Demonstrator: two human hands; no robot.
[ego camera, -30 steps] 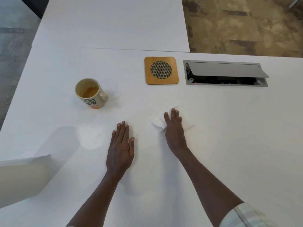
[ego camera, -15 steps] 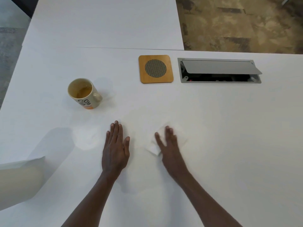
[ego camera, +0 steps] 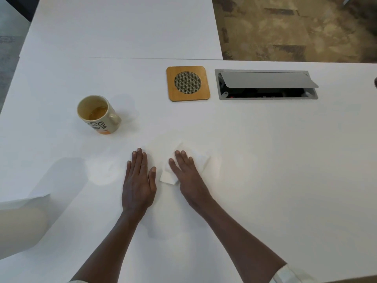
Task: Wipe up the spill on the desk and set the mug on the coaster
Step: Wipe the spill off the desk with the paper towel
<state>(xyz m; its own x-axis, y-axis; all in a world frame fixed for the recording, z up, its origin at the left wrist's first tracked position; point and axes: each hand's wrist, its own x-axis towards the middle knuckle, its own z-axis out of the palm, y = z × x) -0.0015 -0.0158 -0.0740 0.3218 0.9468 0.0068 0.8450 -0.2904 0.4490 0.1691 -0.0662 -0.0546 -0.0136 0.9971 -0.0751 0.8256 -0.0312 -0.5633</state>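
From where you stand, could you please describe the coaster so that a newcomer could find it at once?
Start at the grey cable hatch sunk into the white desk on the far side. Just left of it, apart from it, lies the coaster. It is the only wooden thing there: a flat honey-brown square with rounded corners and a round mesh disc in its middle.

mug (ego camera: 98,115), dark rounded lettering on its side, not legible

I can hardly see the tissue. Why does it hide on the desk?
Head view: the white tissue under the right hand blends into the bright white desk; only soft edge shadows show it; a pale blurred shape fills the lower left.
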